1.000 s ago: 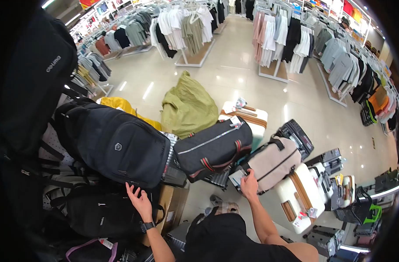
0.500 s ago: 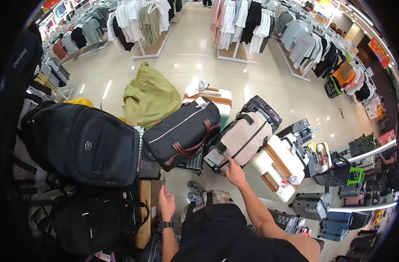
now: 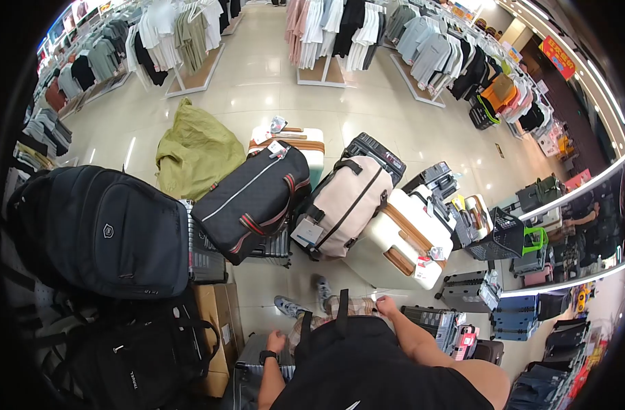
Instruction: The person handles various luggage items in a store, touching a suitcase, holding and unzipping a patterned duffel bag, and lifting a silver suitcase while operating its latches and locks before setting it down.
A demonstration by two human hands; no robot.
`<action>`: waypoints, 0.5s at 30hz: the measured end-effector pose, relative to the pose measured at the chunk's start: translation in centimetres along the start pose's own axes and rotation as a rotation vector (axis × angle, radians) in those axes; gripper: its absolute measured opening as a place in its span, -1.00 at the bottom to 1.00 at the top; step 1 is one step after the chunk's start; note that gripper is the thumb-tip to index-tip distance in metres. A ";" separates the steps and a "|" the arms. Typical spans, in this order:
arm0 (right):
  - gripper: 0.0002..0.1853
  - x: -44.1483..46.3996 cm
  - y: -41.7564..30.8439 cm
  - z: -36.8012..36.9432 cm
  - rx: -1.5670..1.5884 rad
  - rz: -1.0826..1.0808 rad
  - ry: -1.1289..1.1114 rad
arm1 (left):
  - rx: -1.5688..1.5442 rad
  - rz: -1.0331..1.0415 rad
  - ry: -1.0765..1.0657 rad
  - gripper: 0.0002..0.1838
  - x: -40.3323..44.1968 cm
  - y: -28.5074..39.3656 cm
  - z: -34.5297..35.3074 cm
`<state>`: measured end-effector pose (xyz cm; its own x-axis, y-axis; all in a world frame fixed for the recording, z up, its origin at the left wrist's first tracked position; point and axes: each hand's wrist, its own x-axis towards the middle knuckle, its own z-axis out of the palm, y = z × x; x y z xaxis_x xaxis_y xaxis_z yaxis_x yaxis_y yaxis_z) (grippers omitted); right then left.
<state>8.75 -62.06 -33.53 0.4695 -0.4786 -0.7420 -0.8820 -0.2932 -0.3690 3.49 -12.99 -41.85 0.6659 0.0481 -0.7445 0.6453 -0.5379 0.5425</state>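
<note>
My left hand (image 3: 277, 341), with a dark watch on its wrist, hangs low beside the black garment on my front, fingers curled in and nothing visible in them. Closest to it is a grey suitcase (image 3: 254, 352). My right hand (image 3: 386, 306) is loosely closed by my plaid shorts, apart from the luggage, with nothing seen in it. Ahead of it stands a beige bag (image 3: 346, 208) with black straps and a hanging tag (image 3: 307, 233). A white suitcase (image 3: 408, 239) with brown trim is to its right, and a black duffel bag (image 3: 251, 198) with striped handles to its left.
A big black backpack (image 3: 97, 232) and another black bag (image 3: 131, 348) fill the left side, by a cardboard box (image 3: 220, 318). Behind the duffel lies an olive cover (image 3: 196, 150). On the right are a black basket (image 3: 498, 236) and more suitcases; clothes racks (image 3: 319, 72) stand beyond.
My right hand has left the beige bag's tag and drawn back to my shorts, curling shut. My left hand has dropped toward my body. The view has swung right, and my feet have shifted.
</note>
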 end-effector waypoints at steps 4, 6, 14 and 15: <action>-0.68 2.6 4.5 0.7 -0.143 -0.143 0.002 | 0.066 -0.121 -0.119 -0.39 -3.3 0.8 0.0; -0.67 5.6 6.5 1.5 -0.430 -0.353 0.059 | 0.143 -0.078 -0.085 -0.39 -3.7 1.5 0.0; -0.64 6.0 3.2 -4.4 -0.138 -0.279 -0.022 | 0.136 -0.021 0.097 -0.43 1.0 6.8 3.1; -0.64 6.2 3.4 -5.3 -0.205 -0.292 -0.041 | 0.150 -0.009 0.108 -0.43 1.2 8.9 4.0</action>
<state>8.85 -70.40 -36.45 0.6946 -0.3181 -0.6453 -0.6827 -0.5743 -0.4518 8.51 -21.08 -39.45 0.7017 0.1397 -0.6986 0.5941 -0.6560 0.4656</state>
